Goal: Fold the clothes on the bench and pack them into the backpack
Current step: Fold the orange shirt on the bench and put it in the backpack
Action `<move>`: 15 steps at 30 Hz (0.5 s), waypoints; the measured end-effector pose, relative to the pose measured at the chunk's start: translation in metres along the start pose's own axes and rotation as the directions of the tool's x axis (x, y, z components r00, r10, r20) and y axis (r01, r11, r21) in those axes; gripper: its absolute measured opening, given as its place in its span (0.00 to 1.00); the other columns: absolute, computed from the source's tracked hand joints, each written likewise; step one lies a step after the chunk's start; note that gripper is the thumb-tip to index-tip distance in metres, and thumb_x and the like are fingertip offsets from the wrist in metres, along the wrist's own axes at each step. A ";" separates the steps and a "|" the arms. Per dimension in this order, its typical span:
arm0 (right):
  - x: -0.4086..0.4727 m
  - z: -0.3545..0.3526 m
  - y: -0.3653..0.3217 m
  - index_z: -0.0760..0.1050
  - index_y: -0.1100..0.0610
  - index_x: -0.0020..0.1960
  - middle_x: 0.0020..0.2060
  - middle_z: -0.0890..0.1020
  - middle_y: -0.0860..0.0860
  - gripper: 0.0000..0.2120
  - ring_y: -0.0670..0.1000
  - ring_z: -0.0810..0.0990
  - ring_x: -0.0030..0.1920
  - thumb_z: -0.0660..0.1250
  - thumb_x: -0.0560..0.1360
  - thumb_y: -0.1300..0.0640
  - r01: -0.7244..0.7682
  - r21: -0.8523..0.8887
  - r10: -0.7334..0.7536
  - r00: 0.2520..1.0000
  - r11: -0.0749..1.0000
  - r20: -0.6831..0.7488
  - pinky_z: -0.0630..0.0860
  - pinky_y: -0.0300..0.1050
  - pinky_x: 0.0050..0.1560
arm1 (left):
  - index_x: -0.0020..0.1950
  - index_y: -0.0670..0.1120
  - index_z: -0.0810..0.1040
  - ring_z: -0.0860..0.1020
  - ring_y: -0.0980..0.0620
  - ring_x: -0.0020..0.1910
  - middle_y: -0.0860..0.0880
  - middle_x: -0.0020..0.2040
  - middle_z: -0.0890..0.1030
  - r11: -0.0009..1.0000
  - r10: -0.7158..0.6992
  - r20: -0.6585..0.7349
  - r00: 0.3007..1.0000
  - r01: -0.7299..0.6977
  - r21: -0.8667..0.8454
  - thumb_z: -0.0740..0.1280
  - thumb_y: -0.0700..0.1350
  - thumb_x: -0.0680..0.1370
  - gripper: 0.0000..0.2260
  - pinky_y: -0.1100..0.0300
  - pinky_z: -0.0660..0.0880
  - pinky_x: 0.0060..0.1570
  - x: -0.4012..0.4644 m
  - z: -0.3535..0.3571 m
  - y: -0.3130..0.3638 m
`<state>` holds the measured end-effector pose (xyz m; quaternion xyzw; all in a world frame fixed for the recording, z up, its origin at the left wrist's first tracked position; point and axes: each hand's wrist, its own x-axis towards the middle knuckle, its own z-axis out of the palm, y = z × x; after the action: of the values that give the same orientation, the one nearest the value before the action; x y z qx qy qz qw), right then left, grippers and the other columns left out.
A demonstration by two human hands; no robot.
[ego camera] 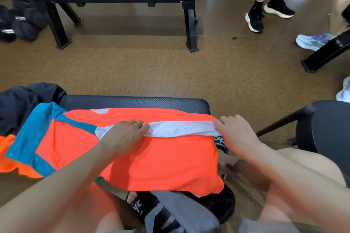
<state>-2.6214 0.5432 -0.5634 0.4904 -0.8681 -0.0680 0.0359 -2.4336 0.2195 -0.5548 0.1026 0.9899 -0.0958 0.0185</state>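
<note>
Orange shirt (147, 161): lying across the worktop (132, 102).
Left hand (125, 138): pressing flat, fingers straight.
Right hand (236, 132): pressing flat at the right edge.

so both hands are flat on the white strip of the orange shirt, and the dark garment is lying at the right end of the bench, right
Not quite: the head view shows the dark garment at the left end of the bench. Both the left hand and right hand do lie flat on the orange shirt's white strip.
</note>
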 end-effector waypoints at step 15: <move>-0.008 -0.007 -0.020 0.75 0.57 0.42 0.38 0.75 0.57 0.16 0.61 0.76 0.38 0.74 0.57 0.64 -0.218 0.076 0.205 0.968 0.973 0.147 0.70 0.52 0.35 | 0.60 0.39 0.68 0.75 0.33 0.61 0.34 0.61 0.73 0.261 -0.886 0.297 0.356 0.913 -0.313 0.66 0.53 0.79 0.20 0.42 0.72 0.55 -0.047 -0.008 -0.041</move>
<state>-2.5997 0.5395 -0.5591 0.3902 -0.9181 -0.0575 -0.0399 -2.3961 0.1724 -0.5366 -0.4867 0.8641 0.1274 0.0131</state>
